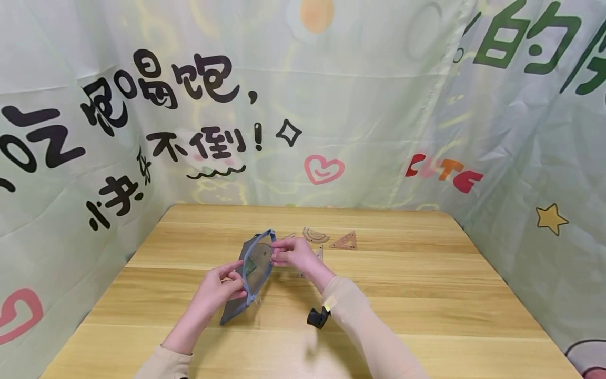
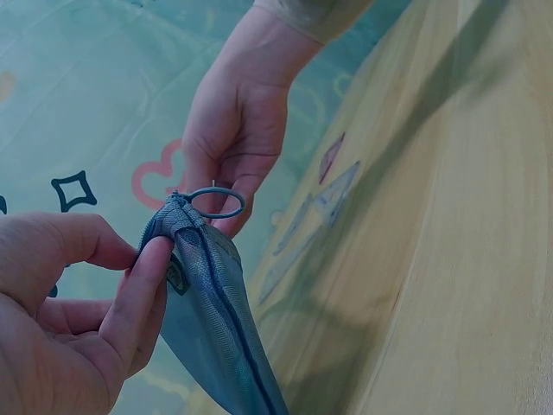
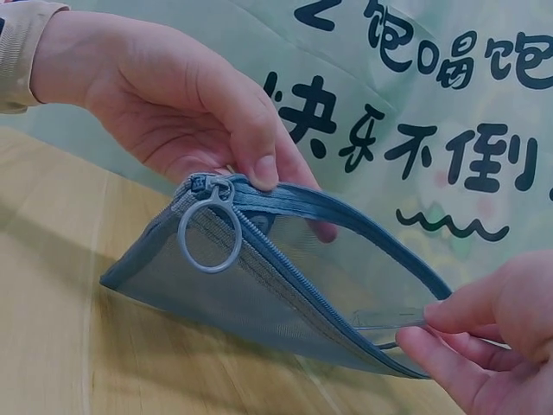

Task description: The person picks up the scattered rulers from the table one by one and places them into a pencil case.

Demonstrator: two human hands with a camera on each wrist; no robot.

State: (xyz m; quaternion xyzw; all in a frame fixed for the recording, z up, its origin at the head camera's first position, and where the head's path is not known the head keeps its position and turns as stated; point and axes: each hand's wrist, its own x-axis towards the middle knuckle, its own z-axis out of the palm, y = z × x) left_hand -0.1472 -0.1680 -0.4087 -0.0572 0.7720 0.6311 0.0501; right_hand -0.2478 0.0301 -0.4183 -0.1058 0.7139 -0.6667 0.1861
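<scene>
A blue-grey mesh zip pouch (image 1: 233, 287) is held tilted above the table, its zipped mouth gaping toward the right. My left hand (image 1: 219, 287) pinches one rim of that mouth between thumb and fingers, close to the zip pull ring (image 3: 210, 235). At the mouth's other end is my right hand (image 1: 298, 256), thumb and fingertips brought together. Between those tips in the right wrist view shows a thin clear piece (image 3: 384, 320), reaching into the pouch; I cannot tell its kind. A dark label (image 2: 177, 275) sits inside, beside the left fingers.
Behind the right hand lie a protractor (image 1: 315, 235) and a set square (image 1: 349, 240), with another clear triangle (image 1: 320, 253) partly covered by the hand. A black camera mount (image 1: 318, 318) hangs at the right wrist. Printed cloth (image 1: 369, 121) walls the table's back and sides.
</scene>
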